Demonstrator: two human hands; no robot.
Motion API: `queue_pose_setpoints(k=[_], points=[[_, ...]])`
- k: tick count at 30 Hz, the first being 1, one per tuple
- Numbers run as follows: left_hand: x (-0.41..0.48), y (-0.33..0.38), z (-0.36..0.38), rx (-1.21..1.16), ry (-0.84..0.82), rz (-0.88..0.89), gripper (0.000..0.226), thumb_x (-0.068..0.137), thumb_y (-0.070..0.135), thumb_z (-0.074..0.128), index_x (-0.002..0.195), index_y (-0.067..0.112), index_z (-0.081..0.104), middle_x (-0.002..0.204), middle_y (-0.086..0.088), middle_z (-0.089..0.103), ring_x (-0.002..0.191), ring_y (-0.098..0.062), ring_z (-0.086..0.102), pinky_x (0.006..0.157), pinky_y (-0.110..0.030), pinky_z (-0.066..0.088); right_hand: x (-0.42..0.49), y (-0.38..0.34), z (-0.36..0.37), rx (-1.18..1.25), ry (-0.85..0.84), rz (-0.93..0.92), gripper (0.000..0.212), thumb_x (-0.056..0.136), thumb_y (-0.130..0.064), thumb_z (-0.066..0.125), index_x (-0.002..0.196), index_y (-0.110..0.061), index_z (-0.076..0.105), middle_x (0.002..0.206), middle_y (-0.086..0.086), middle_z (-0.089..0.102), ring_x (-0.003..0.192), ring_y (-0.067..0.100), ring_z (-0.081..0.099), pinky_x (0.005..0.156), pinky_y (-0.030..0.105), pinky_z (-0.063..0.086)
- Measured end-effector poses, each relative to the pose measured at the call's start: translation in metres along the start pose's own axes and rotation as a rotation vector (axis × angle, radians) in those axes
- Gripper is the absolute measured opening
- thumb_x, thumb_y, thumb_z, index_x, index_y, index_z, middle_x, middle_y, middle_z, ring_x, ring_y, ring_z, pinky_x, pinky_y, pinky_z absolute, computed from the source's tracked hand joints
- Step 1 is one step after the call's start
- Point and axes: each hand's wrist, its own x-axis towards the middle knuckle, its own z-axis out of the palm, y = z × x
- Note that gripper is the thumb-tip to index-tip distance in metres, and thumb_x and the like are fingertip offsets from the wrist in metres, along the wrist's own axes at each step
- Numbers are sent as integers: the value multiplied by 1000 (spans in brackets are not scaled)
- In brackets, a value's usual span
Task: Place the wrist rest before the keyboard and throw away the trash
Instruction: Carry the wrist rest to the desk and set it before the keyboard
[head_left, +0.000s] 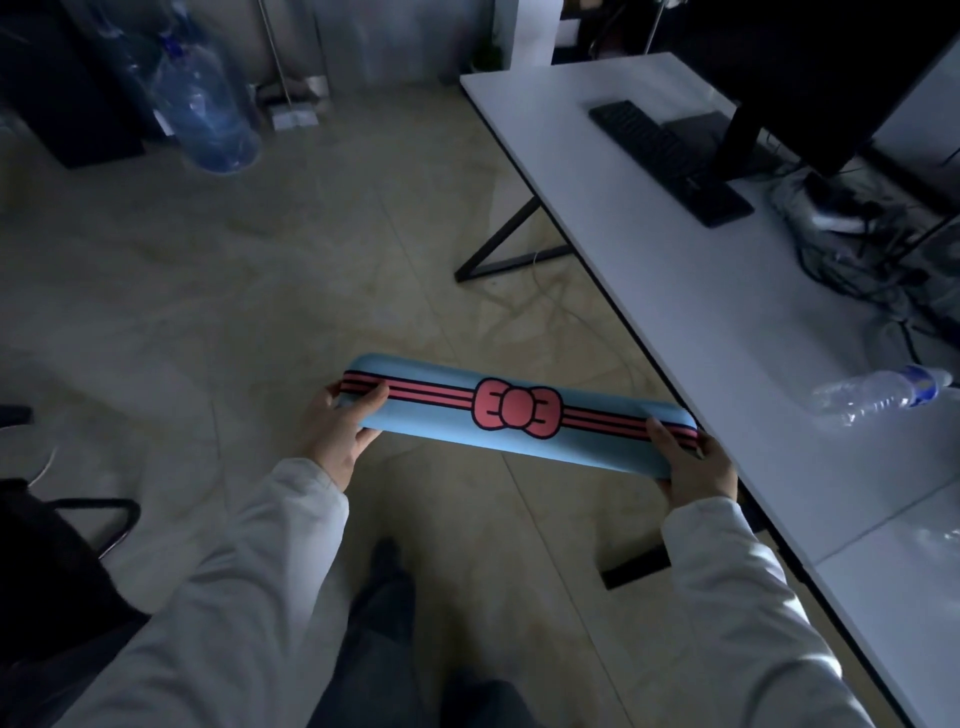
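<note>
A long blue wrist rest (441, 421) with red stripes and a red bow hangs level over the floor, left of the desk's edge. My left hand (340, 434) grips its left end and my right hand (693, 470) grips its right end. The black keyboard (667, 158) lies far off on the white desk (701, 291), in front of the monitor stand. An empty clear plastic bottle (878, 392) with a blue label lies on its side at the desk's right.
A dark monitor (810, 67) stands behind the keyboard, with a tangle of cables (852, 244) to its right. Large water jugs (202, 104) stand on the tiled floor at the far left. A black chair (47, 545) is at my left. The desk's black leg (498, 249) slants below.
</note>
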Motion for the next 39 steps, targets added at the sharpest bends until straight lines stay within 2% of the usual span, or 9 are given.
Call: queue_pose_setpoints(k=[4, 6, 11, 15, 17, 23, 27, 34, 39], points=[[62, 31, 23, 13, -50, -17, 36, 81, 6, 63, 114, 10, 50, 115, -8, 58, 107, -21, 58, 93, -32, 45, 32, -24, 43, -15, 53, -34, 40, 73, -22, 73, 106, -5, 58, 99, 11, 57, 91, 25, 55, 78, 37, 50], [91, 49, 34, 23, -92, -13, 35, 81, 6, 63, 113, 10, 50, 109, -5, 60, 100, -18, 60, 94, -33, 46, 44, -38, 62, 2, 78, -38, 41, 73, -23, 73, 107, -7, 58, 100, 11, 57, 91, 24, 54, 68, 33, 50], [159, 100, 66, 32, -162, -27, 36, 79, 6, 65, 112, 8, 51, 99, -2, 61, 90, -13, 61, 85, -29, 48, 72, -79, 110, 13, 164, -35, 46, 74, -21, 72, 114, -5, 56, 101, 11, 55, 92, 25, 52, 66, 32, 49], [210, 131, 91, 96, -229, -38, 41, 77, 10, 69, 115, 10, 53, 103, -2, 64, 93, -13, 63, 87, -30, 49, 97, -98, 141, -1, 220, -11, 54, 73, -26, 72, 119, -5, 55, 107, 11, 56, 94, 24, 53, 88, 45, 51], [232, 139, 102, 122, -247, -50, 40, 77, 9, 69, 114, 9, 53, 101, -1, 64, 93, -13, 63, 86, -29, 50, 109, -101, 153, 14, 250, 3, 55, 72, -26, 73, 119, -6, 55, 106, 9, 57, 95, 25, 54, 93, 48, 50], [284, 142, 137, 147, -266, -136, 30, 78, 8, 67, 104, 12, 53, 98, -1, 62, 91, -13, 61, 91, -31, 47, 146, -114, 173, -5, 306, 41, 53, 73, -27, 72, 118, -5, 56, 104, 9, 58, 94, 24, 54, 95, 45, 49], [324, 146, 183, 178, -279, -155, 30, 77, 7, 68, 103, 12, 54, 98, -2, 61, 94, -16, 60, 85, -30, 48, 190, -128, 182, 57, 339, 71, 54, 72, -25, 73, 119, -5, 55, 111, 12, 59, 96, 25, 54, 95, 48, 48], [387, 176, 291, 269, -356, -95, 45, 78, 6, 67, 120, 3, 51, 109, -9, 61, 96, -20, 61, 89, -33, 48, 279, -174, 194, 211, 400, 92, 56, 71, -21, 74, 119, -4, 54, 104, 9, 54, 96, 26, 53, 98, 51, 47], [424, 189, 356, 343, -375, -72, 51, 79, 9, 67, 126, 0, 49, 119, -14, 58, 109, -27, 57, 92, -35, 47, 335, -204, 197, 274, 441, 109, 55, 72, -19, 73, 120, -3, 53, 104, 8, 53, 96, 25, 52, 97, 49, 48]])
